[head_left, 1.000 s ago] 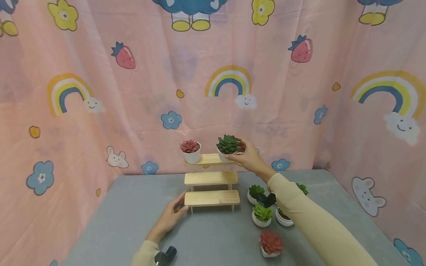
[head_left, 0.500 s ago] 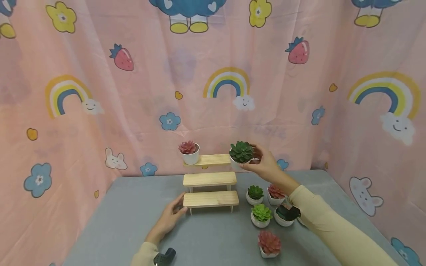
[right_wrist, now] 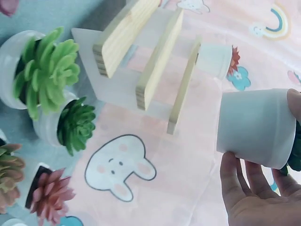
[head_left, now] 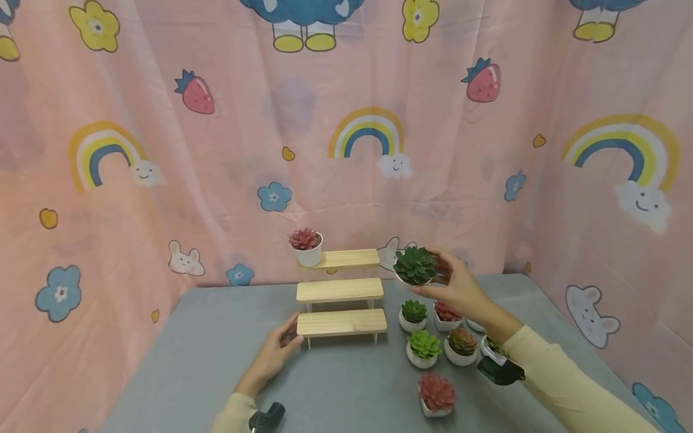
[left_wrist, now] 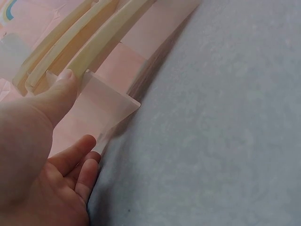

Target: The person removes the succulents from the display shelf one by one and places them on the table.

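Observation:
A three-tier wooden display stand (head_left: 341, 323) with clear side panels stands at the middle of the table. My left hand (head_left: 272, 357) is at the left end of its lowest tier. In the left wrist view the thumb (left_wrist: 66, 89) touches that tier's end, and the other fingers lie loosely beside the clear panel (left_wrist: 101, 101). My right hand (head_left: 457, 285) grips a dark green potted succulent (head_left: 414, 266) by its white pot (right_wrist: 256, 127), in the air right of the stand. A pink potted succulent (head_left: 307, 248) sits at the left end of the top tier.
Right of the stand are several more potted succulents, including a small green one (head_left: 413, 314), a bright green one (head_left: 423, 347), a reddish-brown one (head_left: 461, 346) and a red one (head_left: 436, 394). A pink printed curtain (head_left: 216, 150) hangs behind the grey table (head_left: 178, 361).
My right hand has lifted the dark green succulent off the right end of the top tier and carried it right and lower. My left hand has stayed at the stand.

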The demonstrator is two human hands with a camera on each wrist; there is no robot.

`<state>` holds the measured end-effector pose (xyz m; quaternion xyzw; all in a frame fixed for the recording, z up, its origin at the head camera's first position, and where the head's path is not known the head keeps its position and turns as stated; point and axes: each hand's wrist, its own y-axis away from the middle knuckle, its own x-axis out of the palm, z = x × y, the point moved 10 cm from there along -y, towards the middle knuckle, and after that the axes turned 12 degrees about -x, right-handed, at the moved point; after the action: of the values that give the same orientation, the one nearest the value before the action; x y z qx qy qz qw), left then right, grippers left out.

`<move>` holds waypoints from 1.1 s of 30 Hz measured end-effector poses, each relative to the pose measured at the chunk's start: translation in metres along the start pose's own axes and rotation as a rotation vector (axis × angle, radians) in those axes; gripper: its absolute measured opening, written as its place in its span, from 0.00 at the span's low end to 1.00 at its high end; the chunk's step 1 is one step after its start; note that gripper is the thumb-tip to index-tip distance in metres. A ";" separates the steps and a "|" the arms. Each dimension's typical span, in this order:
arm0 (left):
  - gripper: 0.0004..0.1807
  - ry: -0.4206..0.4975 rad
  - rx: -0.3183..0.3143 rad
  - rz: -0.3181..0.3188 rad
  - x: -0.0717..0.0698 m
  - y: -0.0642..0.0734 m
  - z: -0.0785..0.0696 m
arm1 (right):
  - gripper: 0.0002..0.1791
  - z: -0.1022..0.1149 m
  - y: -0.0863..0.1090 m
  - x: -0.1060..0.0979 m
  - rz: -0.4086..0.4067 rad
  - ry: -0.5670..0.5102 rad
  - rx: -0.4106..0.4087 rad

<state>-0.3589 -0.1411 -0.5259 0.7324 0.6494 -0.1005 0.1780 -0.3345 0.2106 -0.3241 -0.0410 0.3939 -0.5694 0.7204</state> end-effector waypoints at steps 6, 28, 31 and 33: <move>0.35 0.014 -0.009 -0.004 0.000 -0.001 0.001 | 0.43 -0.005 0.022 -0.012 0.014 0.038 0.049; 0.36 -0.003 -0.014 0.010 0.001 -0.001 0.004 | 0.44 -0.021 0.090 -0.021 0.079 0.053 0.123; 0.36 0.010 -0.017 0.011 0.000 -0.001 0.003 | 0.44 -0.028 0.099 -0.021 0.083 0.064 0.158; 0.36 0.013 -0.009 0.010 -0.001 -0.002 0.001 | 0.44 -0.033 0.106 -0.020 0.085 0.070 0.174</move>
<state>-0.3604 -0.1421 -0.5273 0.7355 0.6473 -0.0920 0.1777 -0.2719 0.2773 -0.3896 0.0585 0.3693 -0.5715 0.7304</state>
